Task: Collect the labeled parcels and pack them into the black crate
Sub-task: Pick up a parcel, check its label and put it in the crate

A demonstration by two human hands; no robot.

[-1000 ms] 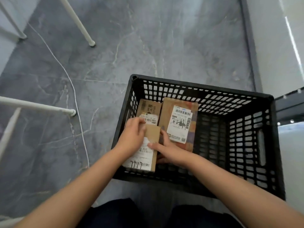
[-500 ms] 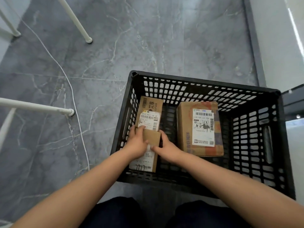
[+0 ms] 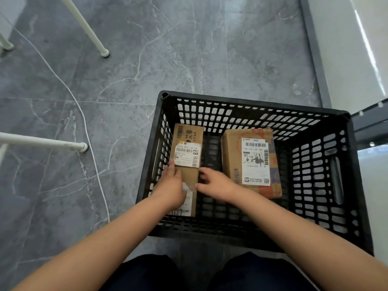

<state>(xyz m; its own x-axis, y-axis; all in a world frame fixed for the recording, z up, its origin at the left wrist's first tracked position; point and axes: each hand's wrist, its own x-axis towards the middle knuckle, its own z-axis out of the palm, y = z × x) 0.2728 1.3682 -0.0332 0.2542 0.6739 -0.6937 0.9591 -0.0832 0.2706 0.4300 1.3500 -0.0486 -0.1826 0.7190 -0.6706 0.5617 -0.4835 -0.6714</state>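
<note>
My left hand [image 3: 170, 185] is flat on the small parcel [image 3: 190, 177] in the black crate [image 3: 252, 101], and my right hand [image 3: 216, 184] is loose against its edge.

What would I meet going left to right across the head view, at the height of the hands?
white cable → black crate, left wall → left hand → right hand → large labeled parcel → handle slot in the crate's right wall
</note>
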